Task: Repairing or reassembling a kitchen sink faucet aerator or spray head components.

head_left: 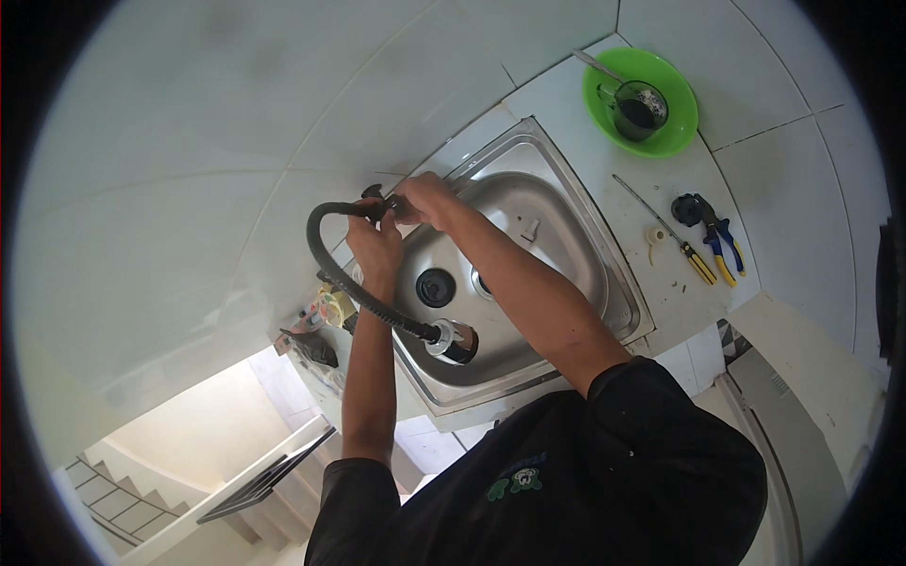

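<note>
My left hand (377,243) and my right hand (425,198) are closed on the base fitting of a black flexible-neck faucet (376,208) at the back left of the steel sink (587,232), near the tiled wall. The neck (326,249) arches left and down over my left forearm to a chrome and black spray head (452,340) hanging above the basin. A black round drain piece (436,286) lies in the basin, with a second drain fitting partly hidden behind my right forearm. A small pale object (531,231) lies beside them. My fingertips are partly hidden at the fitting.
The right counter holds a green bowl (676,108) with a glass mug, a long screwdriver (698,265), a tape roll (656,234), a black round part (685,209) and pliers (725,253). Assorted items (319,347) crowd the left counter. Stairs and a railing show lower left.
</note>
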